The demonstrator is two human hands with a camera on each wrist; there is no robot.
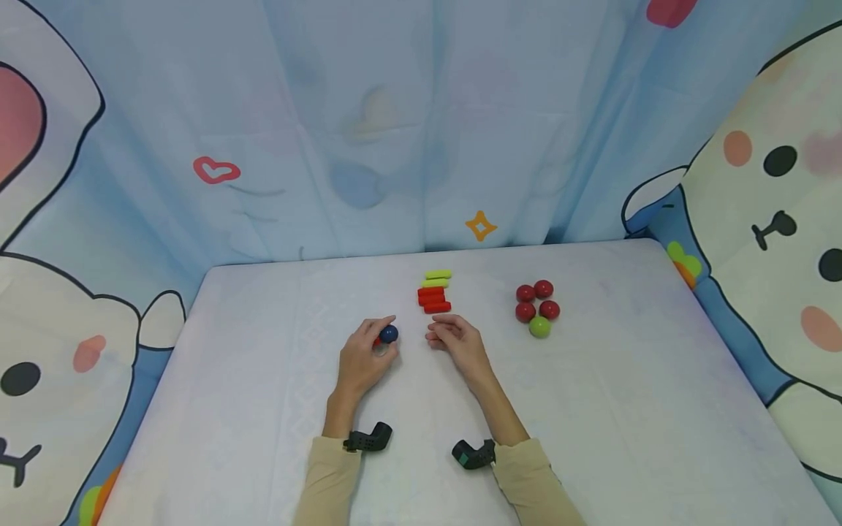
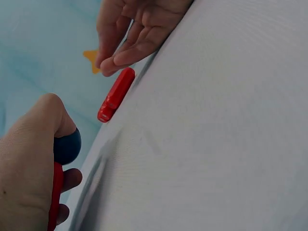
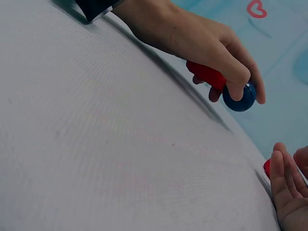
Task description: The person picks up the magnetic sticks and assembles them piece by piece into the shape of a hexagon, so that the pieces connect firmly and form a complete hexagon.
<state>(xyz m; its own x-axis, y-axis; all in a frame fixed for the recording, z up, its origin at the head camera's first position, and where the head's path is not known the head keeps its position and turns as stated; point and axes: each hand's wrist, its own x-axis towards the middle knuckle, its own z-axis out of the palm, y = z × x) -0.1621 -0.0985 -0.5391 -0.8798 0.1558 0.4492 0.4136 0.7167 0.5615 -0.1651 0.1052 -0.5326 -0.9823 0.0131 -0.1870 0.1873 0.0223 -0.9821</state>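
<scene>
My left hand [image 1: 365, 358] grips a dark blue ball [image 1: 389, 334] between thumb and forefinger. Tucked in the same hand is a red stick [image 2: 55, 197], its other end hidden by the palm. Facing it across a gap, my right hand [image 1: 463, 349] has loosely bent fingers and nothing visible between them. Just beyond its fingertips lie several red sticks [image 1: 434, 299], and behind those are two yellow-green sticks [image 1: 437, 275], all lined up one behind another. In the left wrist view, the right hand [image 2: 144, 29] appears above a red stick [image 2: 116, 95] on the table.
To the right on the white-covered table [image 1: 631, 409] sits a cluster of several dark red balls [image 1: 525, 313] with one green ball [image 1: 540, 327] at its near side. A light blue printed curtain [image 1: 395, 131] hangs behind the table's far edge. Each wrist wears a black camera [image 1: 370, 437].
</scene>
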